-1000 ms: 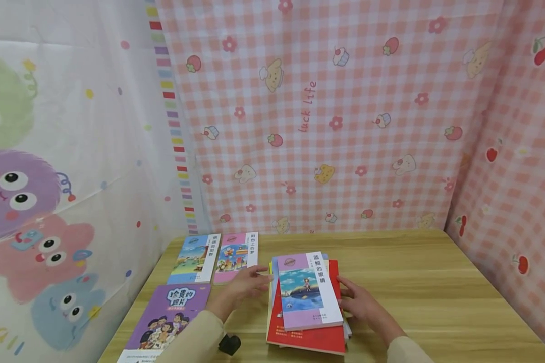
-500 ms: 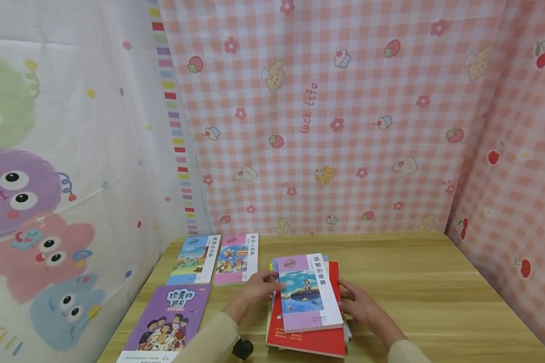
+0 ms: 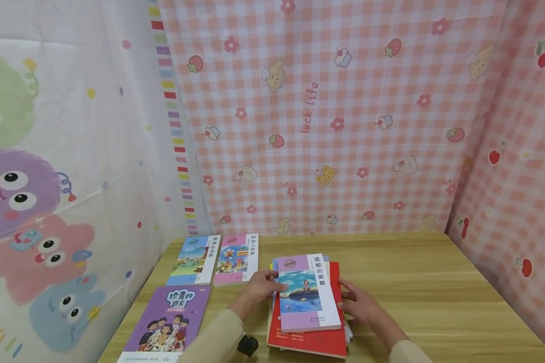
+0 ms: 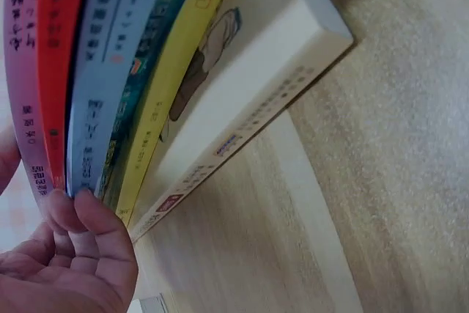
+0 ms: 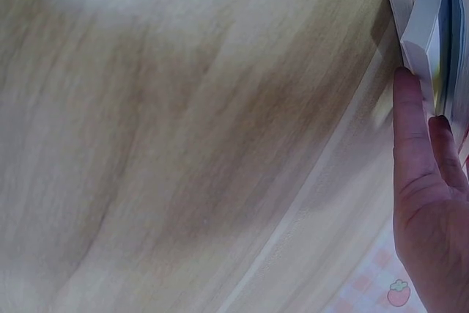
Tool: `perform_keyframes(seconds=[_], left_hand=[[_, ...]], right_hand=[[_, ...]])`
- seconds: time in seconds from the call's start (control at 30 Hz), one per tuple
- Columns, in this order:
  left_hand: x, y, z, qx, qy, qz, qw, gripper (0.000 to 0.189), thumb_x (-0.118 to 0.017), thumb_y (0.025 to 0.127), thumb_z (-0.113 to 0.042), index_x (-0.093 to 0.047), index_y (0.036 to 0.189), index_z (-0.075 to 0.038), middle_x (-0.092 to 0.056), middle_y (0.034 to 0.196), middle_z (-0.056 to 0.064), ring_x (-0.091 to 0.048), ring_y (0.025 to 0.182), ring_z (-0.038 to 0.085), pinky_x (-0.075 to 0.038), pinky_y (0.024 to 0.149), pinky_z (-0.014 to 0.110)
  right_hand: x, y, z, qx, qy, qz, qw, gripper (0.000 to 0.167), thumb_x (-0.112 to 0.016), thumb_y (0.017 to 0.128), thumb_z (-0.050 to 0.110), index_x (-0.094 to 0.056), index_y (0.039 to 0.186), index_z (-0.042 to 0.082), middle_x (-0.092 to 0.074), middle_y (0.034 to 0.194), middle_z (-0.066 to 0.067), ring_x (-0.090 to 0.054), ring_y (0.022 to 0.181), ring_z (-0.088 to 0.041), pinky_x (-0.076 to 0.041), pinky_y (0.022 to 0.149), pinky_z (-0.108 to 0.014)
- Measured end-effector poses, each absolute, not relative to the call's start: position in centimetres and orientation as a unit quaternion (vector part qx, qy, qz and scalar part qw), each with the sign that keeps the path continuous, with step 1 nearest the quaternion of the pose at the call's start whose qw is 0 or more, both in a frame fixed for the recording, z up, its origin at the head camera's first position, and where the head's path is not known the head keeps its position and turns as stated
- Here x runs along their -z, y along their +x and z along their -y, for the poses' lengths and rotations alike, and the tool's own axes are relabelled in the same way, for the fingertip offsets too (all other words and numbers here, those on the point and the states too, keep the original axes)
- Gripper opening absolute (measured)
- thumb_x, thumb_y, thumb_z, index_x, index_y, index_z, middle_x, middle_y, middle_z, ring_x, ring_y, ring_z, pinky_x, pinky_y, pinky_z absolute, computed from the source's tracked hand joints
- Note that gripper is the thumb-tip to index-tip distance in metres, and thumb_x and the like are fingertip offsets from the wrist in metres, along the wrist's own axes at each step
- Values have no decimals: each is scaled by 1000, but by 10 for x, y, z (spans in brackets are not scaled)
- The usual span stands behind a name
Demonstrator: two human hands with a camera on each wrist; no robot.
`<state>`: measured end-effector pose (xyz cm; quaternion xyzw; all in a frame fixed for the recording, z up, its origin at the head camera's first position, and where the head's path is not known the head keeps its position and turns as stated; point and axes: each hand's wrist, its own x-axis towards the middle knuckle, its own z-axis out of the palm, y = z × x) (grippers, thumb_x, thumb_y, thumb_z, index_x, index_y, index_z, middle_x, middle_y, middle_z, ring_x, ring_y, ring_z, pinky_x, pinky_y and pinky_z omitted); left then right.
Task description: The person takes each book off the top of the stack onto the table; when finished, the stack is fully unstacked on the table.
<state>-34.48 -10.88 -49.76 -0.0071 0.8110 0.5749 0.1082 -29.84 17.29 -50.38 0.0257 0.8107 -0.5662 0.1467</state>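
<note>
A pink-and-white paperback book [image 3: 300,295] lies askew on top of a red book [image 3: 306,343] in a loose stack at the table's front middle. Below these, the left wrist view shows a blue spine [image 4: 110,71], a yellow spine [image 4: 157,108] and a thick cream book [image 4: 242,100]. My left hand [image 3: 256,291] pinches the pink-and-white book at its left edge, thumb on the cover, curled fingers at the spines. On the stack's right side, my right hand [image 3: 362,303] rests its extended fingers against the book edges, also seen as fingertips [image 5: 407,89] in the right wrist view.
Left of the stack lie a purple book [image 3: 168,320], a blue-covered book [image 3: 193,259] and a pink-covered book [image 3: 236,259], all flat on the wooden table [image 3: 413,282]. A small black object [image 3: 247,346] sits by my left sleeve. Patterned curtains [image 3: 363,146] surround the table.
My left hand has moved right from beside the stack onto the top book's left edge. That book has shifted slightly left. My right hand stays at the stack's right side.
</note>
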Motion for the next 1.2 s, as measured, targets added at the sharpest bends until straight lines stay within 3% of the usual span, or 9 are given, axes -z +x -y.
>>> perform_keyframes(seconds=[0.13, 0.37, 0.5, 0.73, 0.93, 1.2], left_hand=[[499, -346, 112, -601, -12, -791, 111, 58, -80, 80, -5, -55, 129, 12, -58, 92, 9, -54, 74, 18, -50, 64, 32], [501, -349, 121, -618, -17, -778, 112, 60, -77, 79, 2, -52, 133, 14, -62, 112, 17, -58, 92, 22, -54, 79, 38], [498, -349, 126, -630, -25, -769, 104, 60, -75, 78, 6, -52, 133, 13, -61, 116, 19, -60, 98, 24, -54, 83, 37], [492, -350, 144, -663, -23, -741, 105, 63, -73, 79, 8, -48, 137, 9, -60, 115, 19, -63, 88, 21, -56, 74, 34], [484, -347, 167, -680, -8, -720, 138, 62, -69, 87, 0, -40, 141, -1, -55, 126, 24, -68, 85, 24, -59, 69, 42], [481, -342, 188, -688, -1, -713, 134, 59, -69, 90, -6, -39, 141, -2, -41, 146, 29, -68, 89, 23, -58, 70, 40]], right_hand=[[502, -298, -172, 560, 30, -815, 147, 68, -63, 93, 0, -35, 154, 11, -47, 141, -31, -60, 112, -44, -56, 80, -56], [501, -296, -171, 561, 28, -814, 147, 68, -63, 93, 1, -35, 154, 11, -46, 141, -32, -60, 112, -44, -56, 81, -55], [501, -296, -172, 564, 27, -813, 141, 68, -63, 93, 1, -35, 154, 11, -46, 141, -32, -59, 112, -44, -56, 80, -54], [501, -295, -172, 580, 24, -802, 140, 67, -62, 93, -1, -35, 154, 10, -46, 140, -32, -59, 112, -44, -56, 79, -56], [500, -297, -172, 580, 37, -800, 150, 69, -64, 93, 2, -35, 155, 11, -45, 141, -32, -59, 113, -44, -57, 78, -54], [501, -297, -172, 582, 38, -798, 151, 69, -63, 94, 0, -33, 155, 10, -44, 142, -32, -57, 116, -46, -57, 77, -55]])
